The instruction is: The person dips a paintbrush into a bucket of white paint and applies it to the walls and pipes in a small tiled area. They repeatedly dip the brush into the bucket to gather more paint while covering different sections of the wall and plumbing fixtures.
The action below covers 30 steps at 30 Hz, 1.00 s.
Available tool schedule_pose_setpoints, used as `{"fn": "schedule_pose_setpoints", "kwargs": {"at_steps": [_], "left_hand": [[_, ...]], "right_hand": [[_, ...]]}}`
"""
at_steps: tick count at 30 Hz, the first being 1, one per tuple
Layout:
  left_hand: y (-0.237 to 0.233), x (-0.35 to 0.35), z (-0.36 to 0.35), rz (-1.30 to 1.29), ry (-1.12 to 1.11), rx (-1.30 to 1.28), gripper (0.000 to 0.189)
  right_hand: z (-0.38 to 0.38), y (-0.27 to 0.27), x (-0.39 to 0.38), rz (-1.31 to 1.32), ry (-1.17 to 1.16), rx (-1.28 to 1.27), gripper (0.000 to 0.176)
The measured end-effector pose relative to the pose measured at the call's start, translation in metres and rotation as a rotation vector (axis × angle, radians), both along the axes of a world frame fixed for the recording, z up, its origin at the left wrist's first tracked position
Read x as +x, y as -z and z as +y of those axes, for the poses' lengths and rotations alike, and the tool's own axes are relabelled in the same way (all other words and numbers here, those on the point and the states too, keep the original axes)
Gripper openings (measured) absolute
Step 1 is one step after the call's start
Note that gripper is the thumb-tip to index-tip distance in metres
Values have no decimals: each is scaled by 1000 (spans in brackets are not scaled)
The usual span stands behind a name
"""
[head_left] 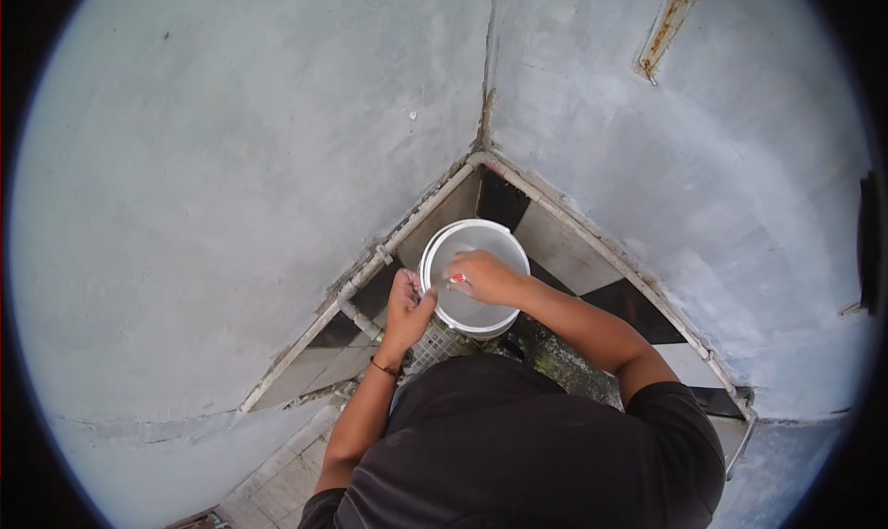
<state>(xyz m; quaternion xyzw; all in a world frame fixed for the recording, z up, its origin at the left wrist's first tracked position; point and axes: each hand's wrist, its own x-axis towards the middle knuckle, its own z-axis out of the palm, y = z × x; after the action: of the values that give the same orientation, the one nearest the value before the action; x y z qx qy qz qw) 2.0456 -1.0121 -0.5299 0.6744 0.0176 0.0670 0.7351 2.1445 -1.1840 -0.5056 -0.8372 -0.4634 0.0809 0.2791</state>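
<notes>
A white round bucket (pixel 474 222) stands in the corner, with a greyish inside and a pale rim. My left hand (pixel 407 309) is at the bucket's left side, fingers curled and thumb against the rim. Over the bucket's mouth, my right hand (pixel 488 277) is closed around a small red-and-white object (pixel 458 277). Only its end shows beside the fingers; the palm hides the rest, and I cannot tell its kind.
Grey plastered walls (pixel 277 159) meet behind the bucket. A pipe (pixel 407 224) runs along the base of both walls above black and white tiles (pixel 569 252). Under the bucket lies a grid-patterned floor piece (pixel 433 346). A rusty metal strip (pixel 668 25) hangs on the right wall.
</notes>
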Motion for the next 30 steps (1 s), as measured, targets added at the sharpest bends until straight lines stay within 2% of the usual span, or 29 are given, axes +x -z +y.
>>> {"fn": "schedule_pose_setpoints", "kwargs": {"at_steps": [2, 3, 5, 6, 8, 9, 11, 13, 15, 19, 21, 22, 24, 30], "left_hand": [[7, -1, 4, 20, -5, 35, 21], [9, -3, 5, 8, -2, 37, 21], [11, -1, 7, 14, -50, -53, 20], [6, -1, 6, 34, -58, -124, 19], [8, -1, 8, 42, -71, -133, 18], [7, 1, 9, 74, -98, -147, 18], [0, 4, 6, 84, -113, -164, 17], [3, 3, 7, 109, -128, -173, 16], [8, 10, 10, 88, -125, -154, 15], [-4, 9, 3, 83, -105, -161, 15], [-8, 9, 0, 77, -88, -154, 15], [-10, 9, -2, 80, -92, -168, 15], [-12, 7, -2, 56, -99, -138, 15], [-6, -1, 4, 97, -128, -147, 15]], "right_hand": [[-16, -16, -1, 170, -12, 116, 21], [-25, -23, -2, 159, -10, 117, 21], [-47, -37, -1, 250, 210, 332, 17], [-58, -39, -1, 229, 216, 341, 17], [-79, -47, 3, 647, 476, 699, 16], [-84, -57, 7, 622, 476, 719, 16], [-93, -81, 10, 773, 666, 1128, 17], [-93, -97, 26, 724, 700, 1236, 18], [-87, -114, 54, 282, 697, 1314, 17], [-63, -165, 116, -252, 528, 1359, 17], [-47, -196, 139, -483, 486, 1404, 19], [-41, -205, 148, -491, 494, 1417, 19], [-32, -213, 162, -706, 487, 1365, 19], [-38, -116, 148, -448, 717, 1148, 12]]}}
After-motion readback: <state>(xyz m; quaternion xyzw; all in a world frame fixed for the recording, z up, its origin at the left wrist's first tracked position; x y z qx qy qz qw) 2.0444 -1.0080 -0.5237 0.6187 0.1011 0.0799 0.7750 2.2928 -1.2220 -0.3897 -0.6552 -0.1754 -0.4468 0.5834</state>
